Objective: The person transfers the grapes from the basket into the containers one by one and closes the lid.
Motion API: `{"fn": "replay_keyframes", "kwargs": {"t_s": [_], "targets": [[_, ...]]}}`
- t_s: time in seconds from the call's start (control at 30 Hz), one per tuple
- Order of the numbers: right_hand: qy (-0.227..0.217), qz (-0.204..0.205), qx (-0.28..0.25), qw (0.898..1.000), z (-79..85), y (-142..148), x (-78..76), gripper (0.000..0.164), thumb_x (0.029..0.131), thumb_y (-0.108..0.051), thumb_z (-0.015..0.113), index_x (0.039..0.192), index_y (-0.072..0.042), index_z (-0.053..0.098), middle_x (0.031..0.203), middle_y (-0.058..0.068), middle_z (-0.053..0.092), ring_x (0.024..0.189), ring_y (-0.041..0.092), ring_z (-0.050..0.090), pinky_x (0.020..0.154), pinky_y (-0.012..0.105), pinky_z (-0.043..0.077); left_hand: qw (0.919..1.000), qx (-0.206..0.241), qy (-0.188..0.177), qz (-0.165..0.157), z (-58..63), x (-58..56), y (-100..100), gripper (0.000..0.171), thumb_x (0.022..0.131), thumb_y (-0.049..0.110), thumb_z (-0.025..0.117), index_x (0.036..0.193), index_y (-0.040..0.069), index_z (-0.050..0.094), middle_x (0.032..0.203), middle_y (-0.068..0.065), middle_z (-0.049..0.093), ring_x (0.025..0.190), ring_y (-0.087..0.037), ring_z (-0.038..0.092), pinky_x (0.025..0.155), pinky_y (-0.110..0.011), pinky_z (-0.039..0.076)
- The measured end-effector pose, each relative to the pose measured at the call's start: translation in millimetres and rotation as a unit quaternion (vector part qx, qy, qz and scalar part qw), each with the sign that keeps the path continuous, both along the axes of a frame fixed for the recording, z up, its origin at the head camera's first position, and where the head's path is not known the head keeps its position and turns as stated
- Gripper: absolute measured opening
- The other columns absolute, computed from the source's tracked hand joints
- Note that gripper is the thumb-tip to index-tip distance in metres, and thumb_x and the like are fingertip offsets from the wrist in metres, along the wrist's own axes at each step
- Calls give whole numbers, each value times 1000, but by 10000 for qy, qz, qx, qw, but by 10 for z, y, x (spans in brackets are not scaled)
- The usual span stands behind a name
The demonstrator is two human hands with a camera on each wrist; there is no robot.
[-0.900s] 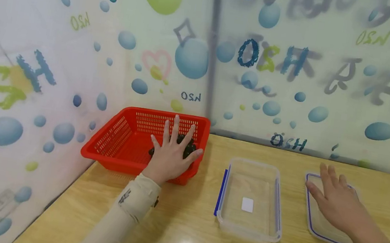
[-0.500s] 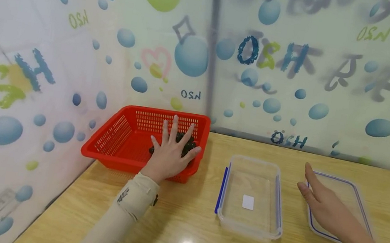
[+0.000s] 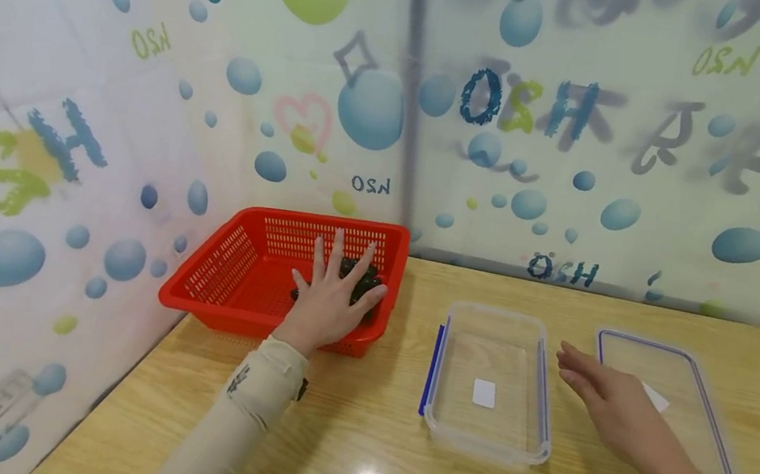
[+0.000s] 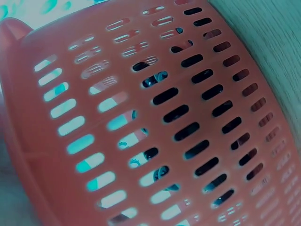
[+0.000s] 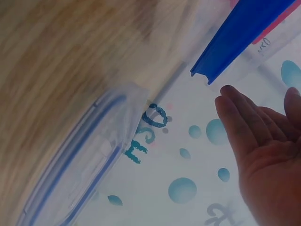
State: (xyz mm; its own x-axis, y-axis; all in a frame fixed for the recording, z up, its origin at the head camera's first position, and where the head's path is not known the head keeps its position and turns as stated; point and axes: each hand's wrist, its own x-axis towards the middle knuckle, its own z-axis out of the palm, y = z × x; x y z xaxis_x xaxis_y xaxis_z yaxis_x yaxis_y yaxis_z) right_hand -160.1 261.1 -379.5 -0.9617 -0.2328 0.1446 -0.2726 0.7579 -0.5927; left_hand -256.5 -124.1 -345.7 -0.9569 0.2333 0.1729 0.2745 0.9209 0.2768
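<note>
My left hand, fingers spread, is over the right part of a red slotted plastic basket. Under it lies a clump of dark, shiny, round pieces, partly hidden by the fingers; contact cannot be made out. The left wrist view shows mostly the basket's wall, with dark shapes behind the slots. Holding nothing, my right hand hovers between a clear plastic container and its clear lid. In the right wrist view its fingers are straight and together, near the container's blue clip.
A wooden table bears everything. Behind it hangs a pale sheet printed with blue and green drops, continuing along the left side. White labels show on the container and lid. The basket stands at the back left.
My right hand has moved left, from over the lid to the gap beside the container, and has turned more edge-on. More of the lid shows. The left hand has hardly moved.
</note>
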Motion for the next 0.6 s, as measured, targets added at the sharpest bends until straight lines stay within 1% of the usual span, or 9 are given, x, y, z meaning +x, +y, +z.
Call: {"fn": "replay_keyframes", "kwargs": {"t_s": [0.07, 0.17, 0.3, 0.37, 0.5, 0.57, 0.6], "targets": [[3, -2, 12, 10000, -16, -14, 6, 53, 107, -29, 42, 147, 5, 39, 138, 24, 51, 116, 43, 56, 91, 57, 46, 9997, 69, -224, 10, 1, -31, -6, 75, 96, 68, 34, 158, 36, 8, 161, -10, -18, 143, -42, -19, 99, -79, -2], [-31, -14, 58, 10000, -39, -37, 10, 50, 106, -28, 45, 144, 4, 44, 137, 23, 53, 116, 43, 56, 90, 58, 47, 9976, 187, -660, 56, 2, -93, -17, 74, 95, 69, 34, 158, 38, 7, 161, -9, -18, 143, -43, -19, 98, -80, 0], [-56, 29, 162, 9998, -78, -66, 1, 46, 105, -28, 48, 141, 1, 51, 134, 24, 55, 118, 44, 54, 90, 58, 46, 9923, 267, -1200, 146, -10, -179, -34, 74, 95, 70, 32, 157, 39, 7, 162, -9, -15, 142, -48, -17, 95, -82, 5], [-70, 56, 248, 9997, -100, -72, -5, 46, 105, -29, 49, 141, 0, 51, 134, 24, 55, 119, 44, 53, 91, 59, 45, 9893, 239, -1426, 175, -20, -213, -40, 74, 95, 70, 31, 157, 40, 6, 162, -11, -14, 141, -50, -16, 94, -83, 6], [-48, 78, 360, 9993, -137, -69, -5, 48, 104, -30, 49, 142, 0, 50, 135, 23, 54, 120, 44, 52, 92, 60, 44, 9847, 43, -1728, 207, -25, -254, -41, 74, 95, 71, 30, 157, 41, 5, 162, -12, -11, 140, -51, -15, 94, -83, 10], [-8, 70, 390, 9992, -149, -68, -3, 49, 104, -30, 49, 143, -1, 49, 135, 23, 54, 119, 44, 53, 92, 60, 44, 9835, -105, -1798, 192, -23, -270, -41, 73, 95, 70, 31, 157, 39, 7, 162, -13, -8, 141, -51, -12, 97, -80, 15], [9, 66, 390, 9992, -152, -68, -2, 49, 104, -30, 49, 143, -1, 49, 135, 23, 55, 119, 44, 53, 92, 60, 44, 9830, -176, -1819, 191, -18, -277, -39, 73, 96, 68, 34, 158, 37, 10, 163, -13, -6, 142, -50, -9, 98, -79, 17]]}}
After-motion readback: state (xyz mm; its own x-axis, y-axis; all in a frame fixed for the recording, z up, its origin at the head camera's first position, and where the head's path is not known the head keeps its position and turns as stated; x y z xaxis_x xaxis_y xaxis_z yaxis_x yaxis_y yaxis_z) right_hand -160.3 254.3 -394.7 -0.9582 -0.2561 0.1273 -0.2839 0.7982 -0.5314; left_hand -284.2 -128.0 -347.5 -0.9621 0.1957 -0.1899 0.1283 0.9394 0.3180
